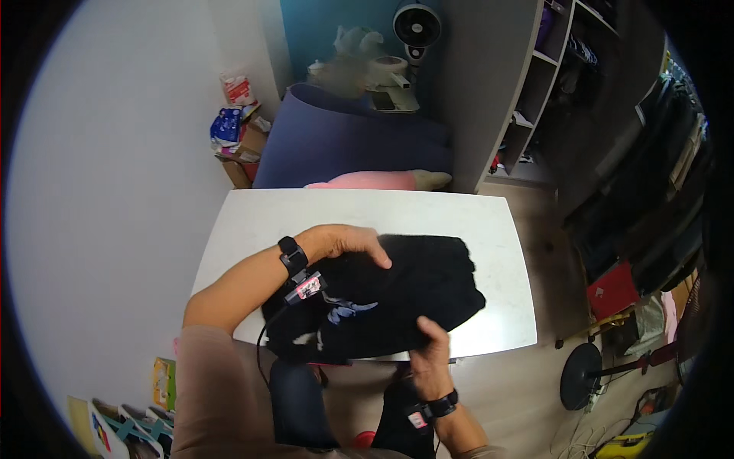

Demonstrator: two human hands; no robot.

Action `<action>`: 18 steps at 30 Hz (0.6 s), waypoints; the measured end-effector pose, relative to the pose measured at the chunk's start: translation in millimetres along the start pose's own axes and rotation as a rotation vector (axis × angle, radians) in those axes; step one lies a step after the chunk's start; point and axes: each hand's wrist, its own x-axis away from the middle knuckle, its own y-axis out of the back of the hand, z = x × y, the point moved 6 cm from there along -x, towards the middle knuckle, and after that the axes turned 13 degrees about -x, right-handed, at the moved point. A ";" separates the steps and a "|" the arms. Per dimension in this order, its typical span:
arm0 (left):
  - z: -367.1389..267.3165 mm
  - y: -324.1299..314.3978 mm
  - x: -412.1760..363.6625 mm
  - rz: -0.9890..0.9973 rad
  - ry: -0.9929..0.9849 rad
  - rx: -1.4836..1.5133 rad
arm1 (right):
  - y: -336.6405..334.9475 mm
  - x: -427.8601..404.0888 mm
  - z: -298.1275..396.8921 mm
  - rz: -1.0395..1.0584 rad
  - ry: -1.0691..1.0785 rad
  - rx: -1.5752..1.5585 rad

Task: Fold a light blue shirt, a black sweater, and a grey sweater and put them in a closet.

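Note:
A black garment [413, 287] with a pale bluish print lies folded across the white table [275, 212], its lower edge along the near table edge. My left hand [355, 244] grips its far edge, thumb on top and the fingers hidden beneath. At the near edge, my right hand [431, 353] holds the cloth, with the thumb on top and the other fingers mostly out of sight. Each wrist wears a black strap with a small device; a cable runs from the left device [307, 288].
Beyond the table are a pink plush item [373, 179] and a large blue-grey rolled sheet [344, 135]. A white wall [114, 201] rises at left. Clothes hang [654, 155] at right, above a round black stand base [581, 376] on the floor. Behind stands a fan [417, 27].

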 end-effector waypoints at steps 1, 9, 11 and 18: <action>-12.1 3.7 16.9 -0.044 -0.145 0.049 | -8.9 -0.5 9.0 0.024 0.033 0.011; -79.7 55.0 110.6 -0.211 -0.213 0.310 | -184.2 -33.0 74.5 0.372 0.034 0.461; -100.7 82.3 112.1 -0.304 -0.323 0.340 | -225.3 -59.0 89.2 0.410 0.100 0.549; -191.2 118.8 189.6 -0.769 -0.684 0.118 | -358.2 -112.3 137.4 1.023 0.297 0.554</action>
